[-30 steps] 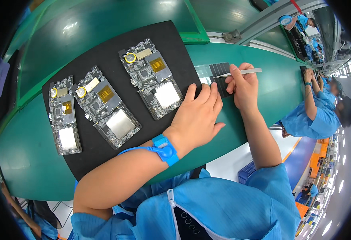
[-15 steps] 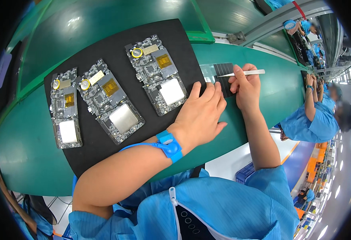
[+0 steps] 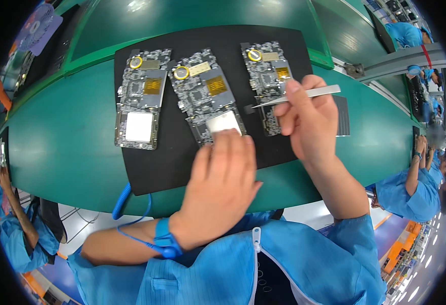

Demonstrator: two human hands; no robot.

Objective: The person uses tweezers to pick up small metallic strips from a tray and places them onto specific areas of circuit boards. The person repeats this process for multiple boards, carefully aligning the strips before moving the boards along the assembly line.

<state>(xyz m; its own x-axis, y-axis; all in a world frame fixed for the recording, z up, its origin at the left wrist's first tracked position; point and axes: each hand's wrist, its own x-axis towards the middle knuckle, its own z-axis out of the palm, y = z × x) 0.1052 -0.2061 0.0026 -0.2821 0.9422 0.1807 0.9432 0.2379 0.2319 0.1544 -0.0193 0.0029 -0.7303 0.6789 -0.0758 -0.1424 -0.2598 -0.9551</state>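
Three circuit boards lie on a black mat (image 3: 157,178): a left board (image 3: 140,99), a middle board (image 3: 198,91) and a right board (image 3: 266,79). Each carries a round yellow-rimmed part and an amber patch. My left hand (image 3: 220,178) rests with fingers stretched over the lower end of the middle board, partly covering its silver plate (image 3: 224,122). Pinched in my right hand (image 3: 312,117) are pale tweezers (image 3: 324,91), pointing left. A small dark piece (image 3: 249,109) shows at their tips, between the middle and right boards. My right hand hides part of the right board.
A dark striped sheet (image 3: 343,117) lies right of the mat on the green table (image 3: 60,122). My blue wrist strap (image 3: 165,236) trails a coiled cord (image 3: 122,202). A metal frame (image 3: 395,61) stands far right. Co-workers in blue sit at both sides.
The view has shifted, so the boards appear farther right. My left hand has gone from the striped sheet to the middle board. The tweezers have left the sheet, with a small dark piece at their tips.
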